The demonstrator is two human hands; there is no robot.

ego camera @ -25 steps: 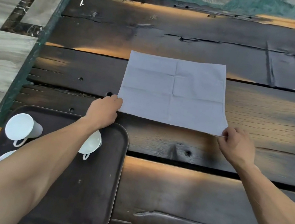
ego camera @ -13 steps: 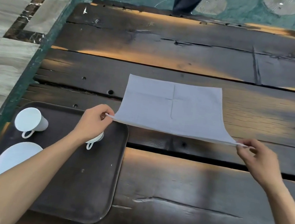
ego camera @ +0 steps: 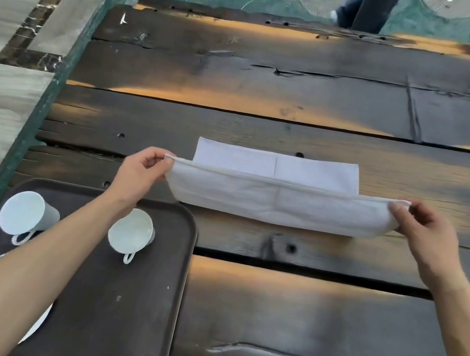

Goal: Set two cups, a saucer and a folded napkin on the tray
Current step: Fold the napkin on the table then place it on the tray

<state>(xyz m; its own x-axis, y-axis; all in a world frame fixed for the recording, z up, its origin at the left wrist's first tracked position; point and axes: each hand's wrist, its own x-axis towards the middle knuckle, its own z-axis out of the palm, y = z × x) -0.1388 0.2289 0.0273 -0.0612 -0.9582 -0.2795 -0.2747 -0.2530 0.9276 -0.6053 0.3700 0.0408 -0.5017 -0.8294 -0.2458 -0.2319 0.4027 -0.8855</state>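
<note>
A pale grey napkin (ego camera: 279, 201) lies mid-table, its near half lifted and curling over toward the far half. My left hand (ego camera: 142, 172) pinches its left near corner and my right hand (ego camera: 419, 229) pinches its right near corner. A dark brown tray (ego camera: 124, 315) sits at the near left. Two white cups stand on it: one (ego camera: 24, 216) at the left, the other (ego camera: 131, 235) beside my left forearm. A white saucer (ego camera: 39, 325) on the tray is mostly hidden under that forearm.
The table (ego camera: 335, 101) is dark, cracked wooden planks with a green left edge. Beyond its far edge is a green patterned floor, where a person's legs (ego camera: 367, 6) stand. Bare wood lies right of the tray.
Both hands have lifted the napkin's near edge off the table and carried it forward, so the sheet now bends over itself. Cups and tray stay put.
</note>
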